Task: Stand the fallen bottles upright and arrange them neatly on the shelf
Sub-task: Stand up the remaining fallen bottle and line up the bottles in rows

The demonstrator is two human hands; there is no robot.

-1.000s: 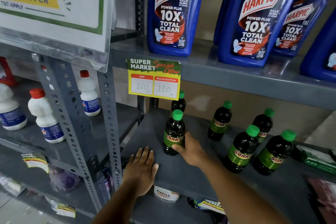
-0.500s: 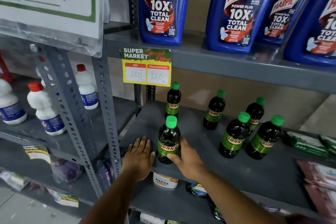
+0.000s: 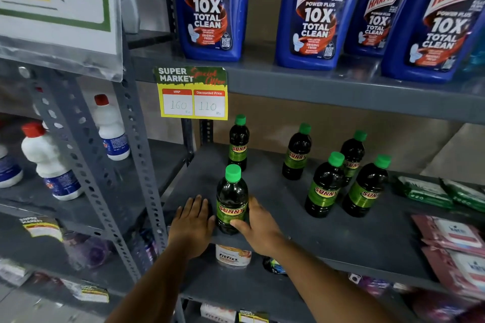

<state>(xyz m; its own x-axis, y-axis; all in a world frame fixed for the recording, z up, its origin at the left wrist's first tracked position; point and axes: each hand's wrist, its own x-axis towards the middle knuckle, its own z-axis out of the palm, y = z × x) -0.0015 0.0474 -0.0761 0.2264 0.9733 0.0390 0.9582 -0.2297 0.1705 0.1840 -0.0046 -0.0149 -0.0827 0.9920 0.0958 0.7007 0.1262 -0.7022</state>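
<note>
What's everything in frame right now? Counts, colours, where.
Sunny bottles: 6, dark with green caps, upright on middle shelf
Harpic bottles: 4, blue, top shelf
White bottles: at least 3, red caps, left rack
Price tag: 1, yellow-green, top shelf edge
Offer sign: 1, white-green, upper left
Green packets: 2, middle shelf, right
Pink packets: stack, far right
Left hand: flat on shelf beside front bottle
Right hand: gripping front bottle

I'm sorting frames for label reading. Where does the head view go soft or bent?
Head view: centre sharp, the front green-capped dark Sunny bottle between both hands reads clearly; edges smear, the white red-capped bottles at left and pink packets at right are blurred; the grey metal shelf lines bow from the wide-angle lens.
</note>
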